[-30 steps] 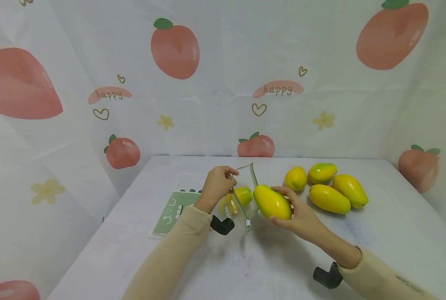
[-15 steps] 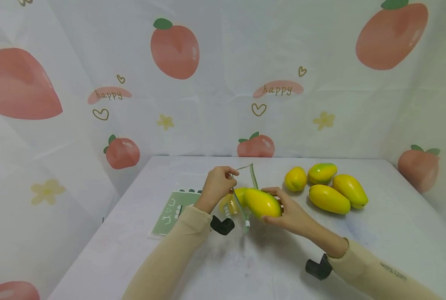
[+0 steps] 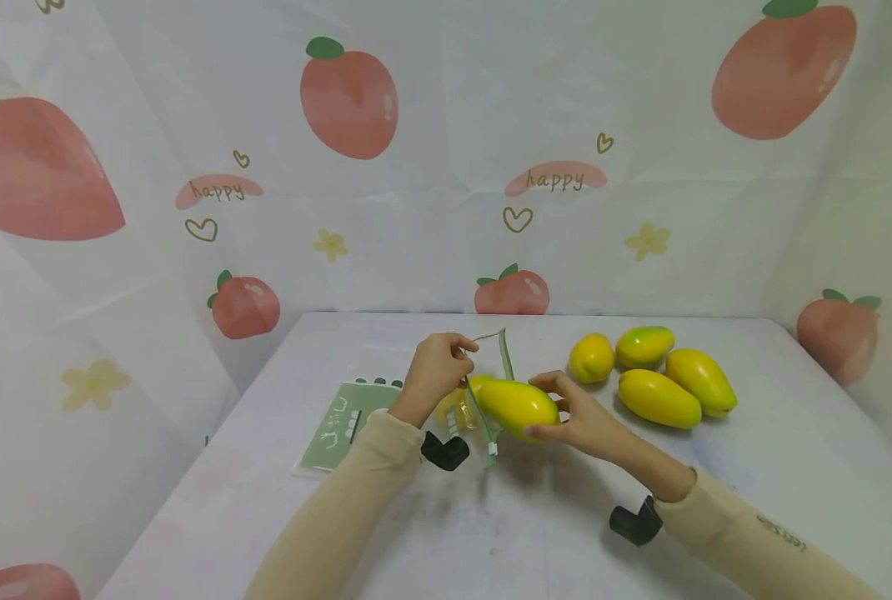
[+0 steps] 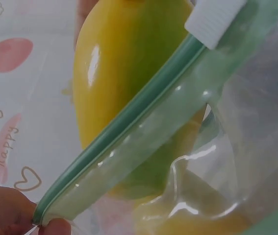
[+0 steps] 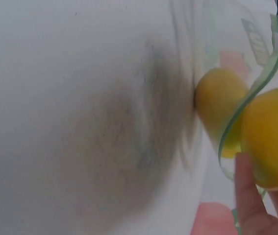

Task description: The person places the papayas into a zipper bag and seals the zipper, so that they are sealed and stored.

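Note:
My left hand pinches the edge of a clear zip bag with a green zip strip and a white slider. The bag's mouth is spread apart. In my right hand is a yellow-green mango, gripped at its right end, with its far end at the bag's opening. Another mango lies inside the bag, partly hidden behind the held one in the head view. The bag's green printed side spreads out on the left, partly covered by the left forearm.
On the right of the white table several more mangoes lie in a group. A printed cloth hangs behind and beside the table. Black wrist mounts sit below both wrists.
My right hand has carried the mango leftward to the bag's mouth, so it now covers more of the mango inside. The left hand has stayed in place, holding the bag's edge.

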The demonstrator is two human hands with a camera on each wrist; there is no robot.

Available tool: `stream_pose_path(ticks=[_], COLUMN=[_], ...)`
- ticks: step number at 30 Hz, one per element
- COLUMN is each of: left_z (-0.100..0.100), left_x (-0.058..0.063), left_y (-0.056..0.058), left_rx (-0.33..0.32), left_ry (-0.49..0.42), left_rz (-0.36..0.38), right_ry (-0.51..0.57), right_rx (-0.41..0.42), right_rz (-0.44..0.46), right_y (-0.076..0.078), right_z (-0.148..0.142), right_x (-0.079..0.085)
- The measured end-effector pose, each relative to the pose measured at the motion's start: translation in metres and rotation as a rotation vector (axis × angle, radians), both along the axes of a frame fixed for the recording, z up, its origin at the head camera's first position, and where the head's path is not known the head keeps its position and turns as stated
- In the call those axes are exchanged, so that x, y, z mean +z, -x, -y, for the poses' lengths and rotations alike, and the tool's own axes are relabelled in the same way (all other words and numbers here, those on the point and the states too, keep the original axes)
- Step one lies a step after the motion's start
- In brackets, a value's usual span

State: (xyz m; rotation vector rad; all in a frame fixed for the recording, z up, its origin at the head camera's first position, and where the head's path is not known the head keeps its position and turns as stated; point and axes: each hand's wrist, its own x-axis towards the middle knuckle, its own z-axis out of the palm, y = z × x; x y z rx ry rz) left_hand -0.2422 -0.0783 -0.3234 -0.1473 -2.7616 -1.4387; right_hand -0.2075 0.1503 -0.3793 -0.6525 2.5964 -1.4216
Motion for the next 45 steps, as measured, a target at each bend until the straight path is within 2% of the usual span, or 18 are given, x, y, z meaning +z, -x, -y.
stream_pose_path(ticks=[6,14,23,34,45], left_z=[-0.001,-0.002,-0.002,-0.004,-0.005], left_x=[0.000,0.001,0.003,0.003,0.003], left_y=[0.000,0.001,0.000,0.002,0.002], left_rx=[0.004,0.006,0.012,0.013,0.007], left_ry=[0.006,0.009,0.009,0.015,0.024], left_rz=[0.008,0.001,0.002,0.001,-0.002], right_ry=[0.021,0.026,0.076,0.024,0.050], right_rx=[0.037,0.125,0.128,0.123,0.105], right_rz=[0.069,-0.038,0.053,0.074,0.087], right_y=[0.008,0.018,0.022,0.025,0.027], right_z=[-0.004,-0.004,0.000,0.004,0.008], right_x=[-0.001,-0.002,0.000,0.001,-0.002])
